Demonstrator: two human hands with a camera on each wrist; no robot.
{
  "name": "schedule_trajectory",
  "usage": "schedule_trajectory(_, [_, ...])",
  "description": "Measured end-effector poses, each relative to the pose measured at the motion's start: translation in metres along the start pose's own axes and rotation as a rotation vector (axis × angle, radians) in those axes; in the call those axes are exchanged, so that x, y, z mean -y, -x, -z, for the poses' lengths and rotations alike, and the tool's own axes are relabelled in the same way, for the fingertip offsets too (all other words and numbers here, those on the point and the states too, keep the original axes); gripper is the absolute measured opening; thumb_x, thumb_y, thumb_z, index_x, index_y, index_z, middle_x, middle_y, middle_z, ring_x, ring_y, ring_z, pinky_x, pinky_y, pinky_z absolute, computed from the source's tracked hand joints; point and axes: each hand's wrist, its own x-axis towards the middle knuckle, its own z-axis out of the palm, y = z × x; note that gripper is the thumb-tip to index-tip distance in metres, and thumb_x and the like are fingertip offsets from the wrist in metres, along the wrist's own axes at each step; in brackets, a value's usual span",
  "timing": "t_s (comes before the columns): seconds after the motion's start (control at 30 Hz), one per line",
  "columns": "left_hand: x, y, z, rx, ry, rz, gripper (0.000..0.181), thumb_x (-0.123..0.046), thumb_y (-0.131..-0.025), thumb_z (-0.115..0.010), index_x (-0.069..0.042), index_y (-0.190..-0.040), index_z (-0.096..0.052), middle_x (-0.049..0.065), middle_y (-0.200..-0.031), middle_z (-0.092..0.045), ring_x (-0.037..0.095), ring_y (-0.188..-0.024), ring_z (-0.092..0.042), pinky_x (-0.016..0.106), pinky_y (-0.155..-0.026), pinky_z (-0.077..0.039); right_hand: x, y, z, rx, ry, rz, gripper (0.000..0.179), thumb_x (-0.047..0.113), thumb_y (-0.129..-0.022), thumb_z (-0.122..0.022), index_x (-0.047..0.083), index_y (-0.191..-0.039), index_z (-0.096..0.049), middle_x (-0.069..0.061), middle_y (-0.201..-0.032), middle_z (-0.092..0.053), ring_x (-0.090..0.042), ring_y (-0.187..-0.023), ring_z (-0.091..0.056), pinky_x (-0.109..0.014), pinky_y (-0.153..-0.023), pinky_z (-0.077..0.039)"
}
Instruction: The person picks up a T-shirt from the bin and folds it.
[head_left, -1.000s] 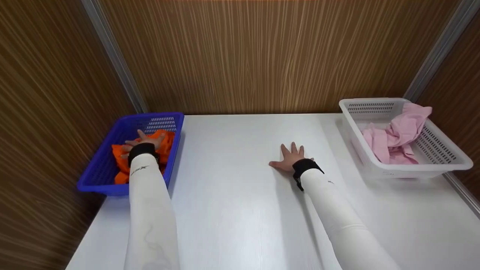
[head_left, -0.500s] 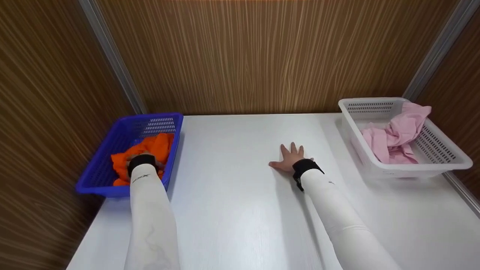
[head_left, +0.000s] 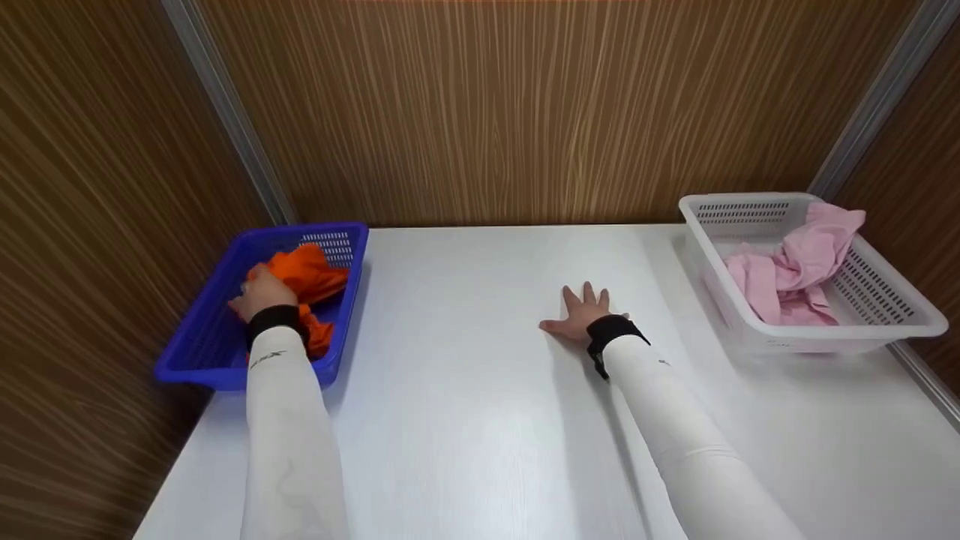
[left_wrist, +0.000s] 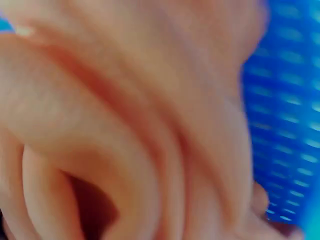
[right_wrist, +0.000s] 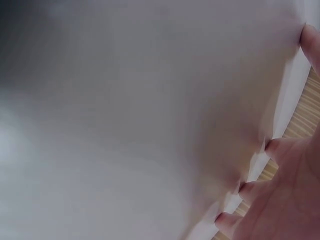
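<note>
In the head view, my left hand (head_left: 262, 295) is inside the blue basket (head_left: 196, 375) at the left, its fingers curled on a crumpled orange cloth (head_left: 307, 274). Part of the cloth is raised toward the far side of the basket. The left wrist view is filled with its folds (left_wrist: 130, 115), which look pale there, beside the slotted blue wall (left_wrist: 287, 115). My fingertips are mostly hidden by the hand and cloth. My right hand (head_left: 577, 315) rests on the white table (head_left: 450, 375) with fingers spread, and its fingertips touch the surface in the right wrist view.
A white slotted basket (head_left: 847, 335) stands at the right with a crumpled pink cloth (head_left: 814, 255) in it, partly over the far rim. Wood-grain panels (head_left: 487, 112) wall the table at the back and both sides.
My left hand has gone from spread fingers over the orange cloth to gripping it, and has moved slightly left and up, bunching and lifting the cloth. The right hand has stayed put.
</note>
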Motion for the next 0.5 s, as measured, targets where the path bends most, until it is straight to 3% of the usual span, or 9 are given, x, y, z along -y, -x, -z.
schedule_trajectory(0.03, [-0.003,-0.001,0.004,-0.025,0.034,0.016,0.057,-0.010,-0.100,-0.049,0.012,-0.150,-0.032,0.043,-0.142,-0.048,0.057,-0.136,-0.045,0.072,-0.120,-0.020,0.000,0.001,0.001,-0.004,-0.004,0.001,0.104,0.073,-0.091,-0.055,0.019,-0.167,-0.007,-0.024,-0.171,0.012,-0.054,-0.155,0.016,-0.089,-0.107,-0.005])
schedule_trajectory(0.1, [-0.010,-0.003,0.013,-0.071,0.099,0.026,0.055,-0.011,-0.101,-0.046,0.008,-0.150,-0.032,0.043,-0.144,-0.045,0.059,-0.137,-0.041,0.069,-0.121,-0.023,-0.001,0.000,0.001,-0.007,-0.007,-0.001,0.105,0.072,-0.091,-0.056,0.018,-0.167,-0.008,-0.024,-0.171,0.012,-0.054,-0.155,0.015,-0.089,-0.107,-0.005])
schedule_trajectory(0.27, [-0.035,-0.004,0.031,-0.165,0.249,-0.033,0.050,-0.011,-0.097,-0.055,0.002,-0.142,-0.040,0.038,-0.144,-0.044,0.060,-0.134,-0.040,0.065,-0.110,-0.041,-0.010,-0.014,-0.007,-0.012,0.007,-0.002,0.108,0.078,-0.089,-0.053,0.020,-0.167,-0.007,-0.023,-0.171,0.012,-0.053,-0.155,0.015,-0.090,-0.107,-0.005])
schedule_trajectory(0.5, [-0.081,0.001,0.055,-0.317,0.355,-0.126,0.050,-0.008,-0.093,-0.061,-0.004,-0.139,-0.042,0.033,-0.142,-0.047,0.055,-0.131,-0.045,0.063,-0.106,-0.044,-0.012,-0.020,-0.009,-0.021,0.007,0.010,0.107,0.077,-0.088,-0.054,0.020,-0.167,-0.009,-0.023,-0.172,0.011,-0.053,-0.155,0.015,-0.091,-0.104,-0.004])
